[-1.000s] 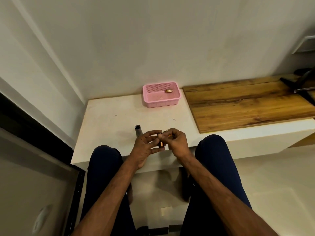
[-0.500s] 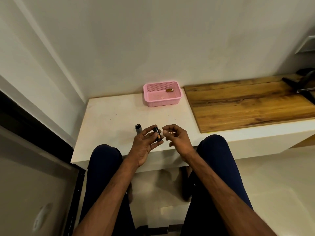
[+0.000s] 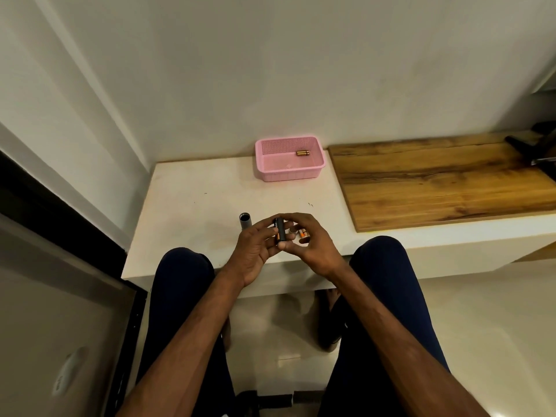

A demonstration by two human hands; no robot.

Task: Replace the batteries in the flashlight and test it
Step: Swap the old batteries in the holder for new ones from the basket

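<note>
A black battery (image 3: 281,230) with a copper strip stands upright between my two hands, just above the near edge of the white bench (image 3: 195,206). My left hand (image 3: 255,251) cradles it from the left, and my right hand (image 3: 316,248) pinches it top and bottom. The grey flashlight tube (image 3: 245,221) stands open-ended on the bench, just left of my left hand. Small orange-tipped batteries (image 3: 302,234) lie on the bench behind my right fingers, partly hidden. A pink basket (image 3: 289,173) at the back holds a copper battery (image 3: 302,153).
A wooden board (image 3: 436,182) covers the bench's right part, with a black tool (image 3: 535,145) at its far end. The wall rises right behind the bench. My knees flank the bench edge, and a dark frame (image 3: 129,311) borders the left.
Half a second ago my hands were apart with the battery in my left hand alone. My right hand has moved back left and closed on the battery too.
</note>
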